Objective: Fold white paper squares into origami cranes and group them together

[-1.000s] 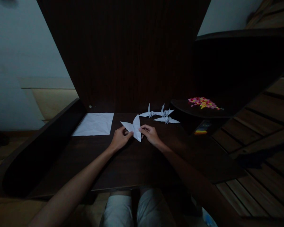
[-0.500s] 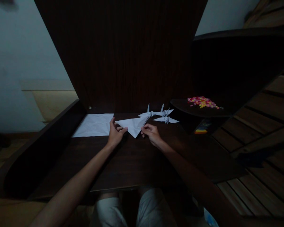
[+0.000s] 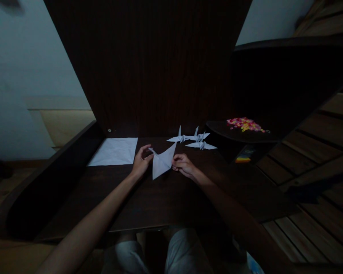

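Observation:
A partly folded sheet of white paper (image 3: pixel 162 163) is held between my two hands, tilted up off the dark desk. My left hand (image 3: pixel 142 161) pinches its left corner between thumb and fingers. On the other side, my right hand (image 3: pixel 183 165) grips the right edge, fingers curled. Just behind stand several white origami cranes (image 3: pixel 201 145), their wings spread. A flat white paper sheet (image 3: pixel 114 151) with crease lines lies to the left of my left hand.
The dark wooden desk (image 3: pixel 148 205) has a raised side panel (image 3: pixel 45 182) on the left and a tall back board. At right, a small rounded shelf (image 3: pixel 220 128) bears a heap of pink, red and yellow bits (image 3: pixel 246 124). Slatted wood lies beyond.
The folded paper has turned and tilted, from lying as a wide triangle to standing with one point up and one down. Both hands have shifted slightly; the cranes stay put.

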### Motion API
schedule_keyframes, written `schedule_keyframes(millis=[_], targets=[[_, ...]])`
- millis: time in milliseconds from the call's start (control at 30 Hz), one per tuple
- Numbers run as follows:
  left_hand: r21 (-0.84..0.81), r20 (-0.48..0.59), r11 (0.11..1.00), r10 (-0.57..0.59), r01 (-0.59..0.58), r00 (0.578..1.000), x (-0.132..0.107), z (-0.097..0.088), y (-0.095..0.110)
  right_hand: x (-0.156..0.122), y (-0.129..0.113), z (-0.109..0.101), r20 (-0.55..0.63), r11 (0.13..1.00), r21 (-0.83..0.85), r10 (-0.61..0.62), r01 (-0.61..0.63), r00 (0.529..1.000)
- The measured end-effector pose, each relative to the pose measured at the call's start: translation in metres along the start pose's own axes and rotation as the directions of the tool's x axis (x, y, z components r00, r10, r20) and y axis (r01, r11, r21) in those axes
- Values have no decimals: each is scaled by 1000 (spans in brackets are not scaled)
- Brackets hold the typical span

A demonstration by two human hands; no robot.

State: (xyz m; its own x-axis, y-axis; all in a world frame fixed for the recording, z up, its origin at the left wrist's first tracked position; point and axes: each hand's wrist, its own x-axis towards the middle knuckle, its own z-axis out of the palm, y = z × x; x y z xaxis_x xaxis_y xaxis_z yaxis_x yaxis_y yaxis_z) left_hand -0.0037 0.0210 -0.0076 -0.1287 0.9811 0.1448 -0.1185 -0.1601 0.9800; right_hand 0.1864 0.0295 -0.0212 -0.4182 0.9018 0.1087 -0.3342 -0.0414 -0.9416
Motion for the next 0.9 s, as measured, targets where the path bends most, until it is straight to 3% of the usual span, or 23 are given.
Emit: schedule_keyframes(millis=[200,367,533,700,900], targets=[[-161,8,986,-52,52,999,5,-3,-3,3,-3,1,-138,994,43,-93,100,986],[-245,14,966,-85,86,996,0,-1,2,7,-6,-4,-311,968,64,-212,243,926],[-310,182,939,-95,149,979,-6,2,10,9,-4,-7,-465,955,62,-230,291,855],[-287,276,950,-42,124,960,-10,2,12,11,-1,-10,-494,956,54,-224,287,840],[-238,279,965,-43,112,959,-12,1,12,11,0,-11,-503,963,45,-209,267,838]])
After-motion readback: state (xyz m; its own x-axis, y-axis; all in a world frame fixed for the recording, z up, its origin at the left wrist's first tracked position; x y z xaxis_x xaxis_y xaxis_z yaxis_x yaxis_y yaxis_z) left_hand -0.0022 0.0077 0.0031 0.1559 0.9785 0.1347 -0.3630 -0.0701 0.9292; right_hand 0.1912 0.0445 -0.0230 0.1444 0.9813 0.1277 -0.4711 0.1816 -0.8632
